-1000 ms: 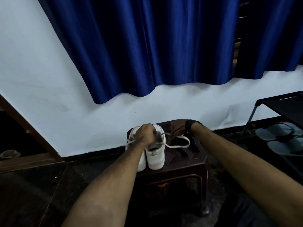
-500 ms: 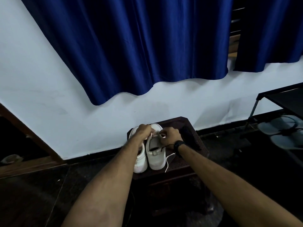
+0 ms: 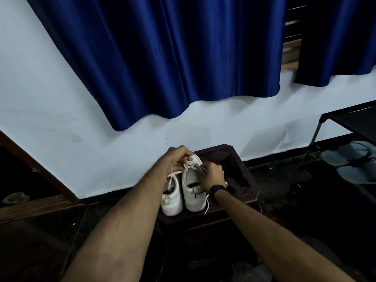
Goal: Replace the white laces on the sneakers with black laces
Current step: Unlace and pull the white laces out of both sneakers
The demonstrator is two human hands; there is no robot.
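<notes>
A home room: blue curtain, shoe rack holding sandals.

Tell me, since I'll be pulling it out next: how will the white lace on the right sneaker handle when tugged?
Probably floppy: the white lace dangles limply off the stool. The right sneaker looks light and may shift unless held. Both hands already pinch the lace near the eyelets.
</notes>
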